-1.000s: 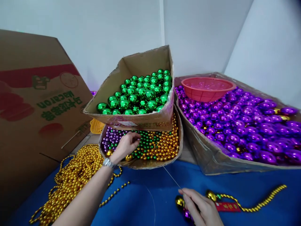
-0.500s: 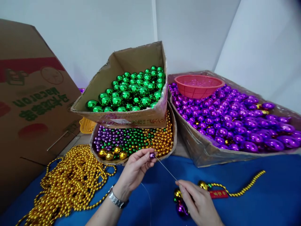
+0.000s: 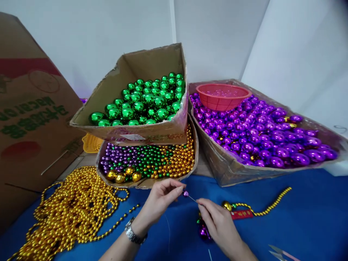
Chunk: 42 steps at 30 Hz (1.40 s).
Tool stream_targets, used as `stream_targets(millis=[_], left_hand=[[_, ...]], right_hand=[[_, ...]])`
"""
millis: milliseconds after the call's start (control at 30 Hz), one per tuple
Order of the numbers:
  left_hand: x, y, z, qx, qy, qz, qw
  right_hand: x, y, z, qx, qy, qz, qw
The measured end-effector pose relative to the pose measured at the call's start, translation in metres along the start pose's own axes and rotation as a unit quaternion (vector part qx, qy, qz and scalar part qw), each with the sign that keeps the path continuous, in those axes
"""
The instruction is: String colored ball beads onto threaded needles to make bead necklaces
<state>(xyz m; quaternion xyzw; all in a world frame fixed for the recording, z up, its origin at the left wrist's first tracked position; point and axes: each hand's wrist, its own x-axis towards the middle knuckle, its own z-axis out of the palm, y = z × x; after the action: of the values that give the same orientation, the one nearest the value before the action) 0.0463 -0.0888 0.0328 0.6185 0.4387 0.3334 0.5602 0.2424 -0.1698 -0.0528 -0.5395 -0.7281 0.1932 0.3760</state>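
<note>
A small purple bead (image 3: 185, 194) is threaded on a thin needle (image 3: 192, 199) stretched between my hands. My left hand (image 3: 160, 201), with a metal watch on the wrist, pinches thumb and finger at the needle's end, just beside the bead. My right hand (image 3: 219, 221) pinches the needle on the bead's other side. Below the left hand hangs a fine thread (image 3: 168, 232). Partly hidden behind the right hand is a cluster of shiny balls, including a purple ball (image 3: 203, 232). A gold bead strand (image 3: 272, 208) with a red tag (image 3: 241, 214) runs off to the right.
Gold bead strands (image 3: 78, 206) lie heaped at left on the blue cloth (image 3: 307, 214). Ahead, a box of green balls (image 3: 130, 136) rests over a tray of small beads (image 3: 146, 185). A box of purple balls (image 3: 236, 175) holds a red basket (image 3: 224, 103). Scissors (image 3: 282, 252) lie front right.
My hands have drawn closer together, shortening the visible needle. The purple bead now sits just clear of my left fingertips. The view has shifted right, bringing the scissors into sight.
</note>
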Motion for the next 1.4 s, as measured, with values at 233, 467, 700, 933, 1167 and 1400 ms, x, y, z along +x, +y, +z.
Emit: stream_targets(millis=[233,467,700,933,1167,1400], left_hand=[[0.000,0.023,0.005,0.121,0.010,0.104,0.987],[0.003,0.036,0.021,0.101,0.023,0.161,0.981],[0.012,-0.018,0.049,0.136,-0.156,0.179,0.962],[0.029,-0.036,0.077,0.258,-0.216,0.222,0.915],[0.033,-0.045,0.066,0.267,-0.101,0.221,0.932],[0.018,-0.083,0.060,0.351,-0.086,0.296,0.884]], right_hand=[[0.015,-0.007,-0.031,0.064,-0.042,0.071,0.995],[0.026,-0.014,-0.030,0.121,-0.053,0.042,0.990],[0.036,-0.021,-0.054,0.152,-0.024,0.054,0.987],[0.047,-0.047,-0.087,0.330,0.033,0.076,0.940],[0.035,-0.064,-0.169,0.429,0.274,0.028,0.860],[0.014,-0.061,-0.212,0.425,0.381,0.005,0.821]])
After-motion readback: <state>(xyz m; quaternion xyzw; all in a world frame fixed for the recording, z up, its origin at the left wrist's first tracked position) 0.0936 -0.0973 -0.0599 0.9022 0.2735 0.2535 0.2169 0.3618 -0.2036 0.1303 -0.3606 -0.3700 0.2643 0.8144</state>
